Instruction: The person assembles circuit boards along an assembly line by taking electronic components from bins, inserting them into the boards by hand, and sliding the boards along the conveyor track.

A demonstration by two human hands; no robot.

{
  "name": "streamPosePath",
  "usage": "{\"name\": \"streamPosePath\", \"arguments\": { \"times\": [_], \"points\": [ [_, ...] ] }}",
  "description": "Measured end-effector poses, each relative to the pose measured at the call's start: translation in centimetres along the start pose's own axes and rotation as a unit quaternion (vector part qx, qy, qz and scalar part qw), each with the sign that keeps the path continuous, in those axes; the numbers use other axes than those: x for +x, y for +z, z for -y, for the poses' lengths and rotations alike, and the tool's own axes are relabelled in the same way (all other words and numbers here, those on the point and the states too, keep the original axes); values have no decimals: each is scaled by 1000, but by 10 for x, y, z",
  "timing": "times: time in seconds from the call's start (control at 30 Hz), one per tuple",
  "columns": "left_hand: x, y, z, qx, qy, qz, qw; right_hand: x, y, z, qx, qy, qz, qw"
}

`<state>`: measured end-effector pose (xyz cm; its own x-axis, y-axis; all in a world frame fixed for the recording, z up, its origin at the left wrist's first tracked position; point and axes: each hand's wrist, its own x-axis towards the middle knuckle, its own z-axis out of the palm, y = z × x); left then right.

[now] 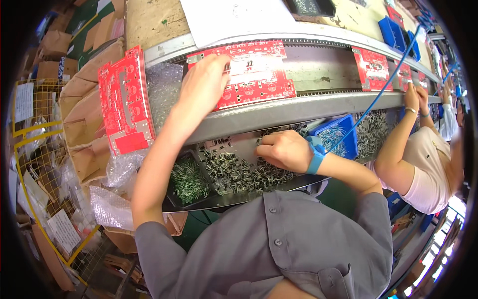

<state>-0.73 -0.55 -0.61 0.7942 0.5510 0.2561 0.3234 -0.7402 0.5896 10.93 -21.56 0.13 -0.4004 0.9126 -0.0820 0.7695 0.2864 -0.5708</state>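
Far left, one stack of flat red circuit boards [124,102]. Left hand [204,79] over left end of one red rectangular board [264,82]; fingers bent, grip unclear. Many small black components [226,172]; right hand [286,149] above, fingers curled, hold hidden. Bare grey conveyor stretch [318,65] beyond board.

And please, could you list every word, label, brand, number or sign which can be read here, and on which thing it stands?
No text is clear enough to quote.
Red board under the left hand: white markings, too small.
Red board stack: white markings, too small.
Upper-left paper sheet: printed lines, too blurred.
Lower-left paper sheet: likewise.
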Motion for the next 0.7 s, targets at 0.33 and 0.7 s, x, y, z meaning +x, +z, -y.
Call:
{"name": "streamPosePath", "arguments": {
  "times": [0.33,0.7],
  "points": [
    [-104,-15,-53,86,50,256,961,-2,-46,-14,189,61,-122,972],
    [-115,10,-44,172,103,256,946,57,-54,-66,74,95,-282,952]
  ]
}}
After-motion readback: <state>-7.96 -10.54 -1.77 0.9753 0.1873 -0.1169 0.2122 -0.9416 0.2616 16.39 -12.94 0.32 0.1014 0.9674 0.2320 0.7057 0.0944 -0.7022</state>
